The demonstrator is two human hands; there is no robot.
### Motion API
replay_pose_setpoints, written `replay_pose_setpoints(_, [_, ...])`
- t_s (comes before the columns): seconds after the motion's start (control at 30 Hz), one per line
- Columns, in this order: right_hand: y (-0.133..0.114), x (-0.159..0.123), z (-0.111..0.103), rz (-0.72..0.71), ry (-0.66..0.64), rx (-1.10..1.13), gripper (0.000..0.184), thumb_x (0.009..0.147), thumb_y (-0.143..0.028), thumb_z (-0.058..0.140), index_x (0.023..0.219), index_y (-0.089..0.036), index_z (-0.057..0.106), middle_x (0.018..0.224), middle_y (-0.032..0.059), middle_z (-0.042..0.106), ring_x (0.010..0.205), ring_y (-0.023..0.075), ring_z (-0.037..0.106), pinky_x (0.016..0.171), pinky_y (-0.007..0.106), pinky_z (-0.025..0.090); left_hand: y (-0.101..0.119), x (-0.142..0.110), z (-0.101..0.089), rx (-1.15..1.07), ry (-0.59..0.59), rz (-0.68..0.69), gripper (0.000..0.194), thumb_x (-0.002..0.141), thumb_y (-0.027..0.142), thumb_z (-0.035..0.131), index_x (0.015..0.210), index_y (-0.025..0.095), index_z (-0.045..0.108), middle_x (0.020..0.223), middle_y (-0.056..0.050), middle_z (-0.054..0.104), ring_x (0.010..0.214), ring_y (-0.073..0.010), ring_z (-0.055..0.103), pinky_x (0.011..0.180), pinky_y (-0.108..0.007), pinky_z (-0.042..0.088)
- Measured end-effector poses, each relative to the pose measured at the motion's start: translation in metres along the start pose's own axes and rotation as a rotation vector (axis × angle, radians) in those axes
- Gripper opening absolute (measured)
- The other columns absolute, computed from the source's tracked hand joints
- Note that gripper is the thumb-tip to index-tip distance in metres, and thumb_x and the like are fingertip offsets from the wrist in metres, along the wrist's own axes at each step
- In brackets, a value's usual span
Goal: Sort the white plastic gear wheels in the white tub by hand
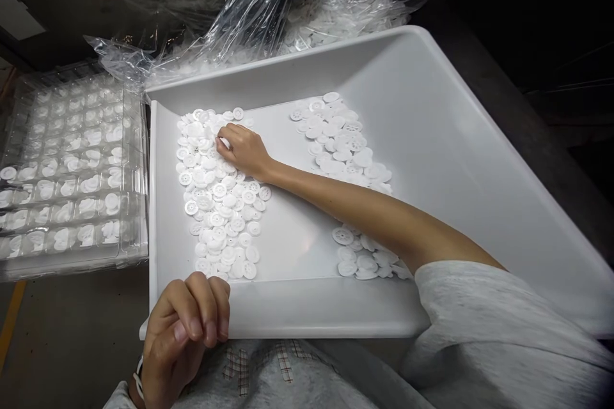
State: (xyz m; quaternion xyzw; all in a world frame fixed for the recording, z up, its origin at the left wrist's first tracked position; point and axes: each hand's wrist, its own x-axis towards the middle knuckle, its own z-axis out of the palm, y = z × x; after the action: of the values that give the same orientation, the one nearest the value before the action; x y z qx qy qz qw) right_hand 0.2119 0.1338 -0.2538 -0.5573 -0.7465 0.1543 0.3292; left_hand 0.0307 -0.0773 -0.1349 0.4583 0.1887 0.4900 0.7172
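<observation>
My right hand (244, 150) reaches across the tray to the left heap of small round white plastic discs (220, 204). Its thumb and forefinger are closed, and a bit of a white disc (224, 142) shows between them. Some discs have ring-and-hole patterns on their faces, while others look plain. Over the tray's near left rim is my left hand (187, 326), fingers curled in towards the thumb. Whatever it may hold is hidden. The grey-white tray (288, 310) has sloping sides. A second heap of white discs (340, 140) lies on its right half, partly covered by my right forearm.
To the left, stacked clear compartment trays (71, 172) hold white pieces in their cells. Behind the tray's far rim, crumpled clear plastic bags (249, 19) contain more white pieces. A yellow line (12, 319) marks the floor at lower left.
</observation>
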Motion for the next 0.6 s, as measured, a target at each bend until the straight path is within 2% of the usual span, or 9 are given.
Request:
replay_pose_setpoints(0.4, [0.014,0.007,0.006,0.208,0.286,0.383,0.032,0.1,-0.045,0.057,0.108,-0.015,0.064,0.104,0.0053,0.066,0.089,0.0148,0.064,0.082,0.034,0.057,0.002,0.002,-0.002,0.0,-0.002,-0.021,0.019,0.099,0.03,0.04,0.082,0.021,0.041,0.065,0.003,0.028,0.061,-0.0108,0.032,0.061,-0.029,0.031])
replay_pose_setpoints(0.6, [0.024,0.015,0.012,0.324,0.434,0.605,0.034,0.1,-0.048,0.056,0.101,-0.015,0.063,0.091,0.0022,0.063,0.077,0.0118,0.06,0.073,0.03,0.055,0.002,0.001,-0.003,-0.023,0.007,-0.03,0.018,0.098,0.031,0.041,0.083,0.022,0.042,0.065,0.003,0.029,0.06,-0.0105,0.031,0.062,-0.029,0.031])
